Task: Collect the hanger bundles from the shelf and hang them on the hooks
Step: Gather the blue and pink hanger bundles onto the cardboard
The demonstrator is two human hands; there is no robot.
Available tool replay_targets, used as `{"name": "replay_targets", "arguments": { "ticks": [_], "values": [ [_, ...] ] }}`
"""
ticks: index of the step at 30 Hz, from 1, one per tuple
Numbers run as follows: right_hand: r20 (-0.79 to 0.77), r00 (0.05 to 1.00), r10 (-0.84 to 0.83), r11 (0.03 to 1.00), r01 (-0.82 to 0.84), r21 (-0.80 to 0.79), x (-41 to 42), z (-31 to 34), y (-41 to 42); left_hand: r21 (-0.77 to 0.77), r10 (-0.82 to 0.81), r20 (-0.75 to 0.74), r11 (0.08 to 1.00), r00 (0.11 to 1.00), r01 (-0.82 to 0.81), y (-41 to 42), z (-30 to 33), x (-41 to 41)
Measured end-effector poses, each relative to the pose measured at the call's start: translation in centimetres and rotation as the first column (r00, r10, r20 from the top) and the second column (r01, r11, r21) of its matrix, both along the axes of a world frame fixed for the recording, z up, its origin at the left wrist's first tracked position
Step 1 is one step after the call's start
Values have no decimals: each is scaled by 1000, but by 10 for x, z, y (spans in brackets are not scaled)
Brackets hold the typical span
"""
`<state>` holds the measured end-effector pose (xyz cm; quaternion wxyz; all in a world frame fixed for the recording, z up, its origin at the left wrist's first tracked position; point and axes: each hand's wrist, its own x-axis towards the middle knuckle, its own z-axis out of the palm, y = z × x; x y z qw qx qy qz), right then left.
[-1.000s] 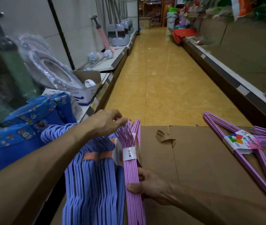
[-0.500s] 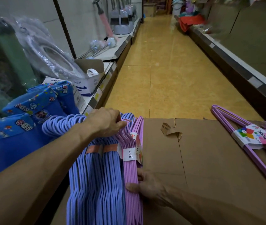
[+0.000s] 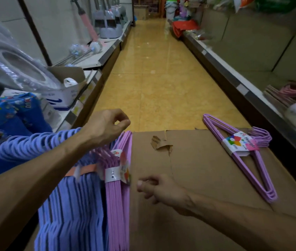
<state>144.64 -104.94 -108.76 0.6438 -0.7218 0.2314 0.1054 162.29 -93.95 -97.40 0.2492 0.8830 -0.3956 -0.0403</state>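
Head view looks down a shop aisle over a flat cardboard box (image 3: 194,178) that carries the hanger bundles. Along the box's left edge lie a thick blue bundle (image 3: 71,205) and, just beside it on the right, a purple bundle (image 3: 117,196) with a white paper band around it; the two touch side by side, hooks pointing away toward the far edge. A second purple bundle (image 3: 241,153) with a coloured label lies flat near the far right corner of the box, well apart from the others.

The left hand (image 3: 105,125) hovers above the hook ends of the left bundles, its fingers loosely curled with thumb and forefinger close together; nothing shows between them. The right hand (image 3: 163,191) hangs over bare cardboard just right of the banded purple bundle, fingers loosely bent and gripping nothing, apart from the bundle.

A shelf (image 3: 96,60) on the left holds brushes, a wrapped item and a small white box (image 3: 65,95); blue printed fabric (image 3: 8,120) sits at the left. A right-hand shelf (image 3: 243,87) holds another banded bundle (image 3: 288,107), blurred.
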Motion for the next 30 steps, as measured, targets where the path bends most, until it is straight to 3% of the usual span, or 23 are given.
{"name": "replay_targets", "arguments": {
  "ticks": [7,10,12,15,19,22,30],
  "values": [
    [36,973,-229,973,228,32,-81,21,-92,-291,-124,-223,955,967,55,-88,4,-48],
    [48,955,-291,955,293,-46,-105,21,-131,-375,-188,-328,925,926,55,-127,5,-72],
    [60,946,-319,927,325,-188,-120,19,-159,-416,-231,-375,907,898,59,-153,6,-88],
    [72,900,-430,812,420,-406,-139,7,-205,-462,-281,-442,885,851,53,-190,3,-113],
    [71,791,-608,637,539,-550,-156,-6,-264,-474,-300,-494,880,816,37,-229,-11,-139],
    [-9,751,-660,601,522,-605,-164,-15,-302,-466,-294,-534,885,793,14,-249,-24,-153],
    [-222,780,-585,695,341,-634,-156,-60,-321,-398,-247,-576,918,779,-3,-274,-48,-167]
  ]
}}
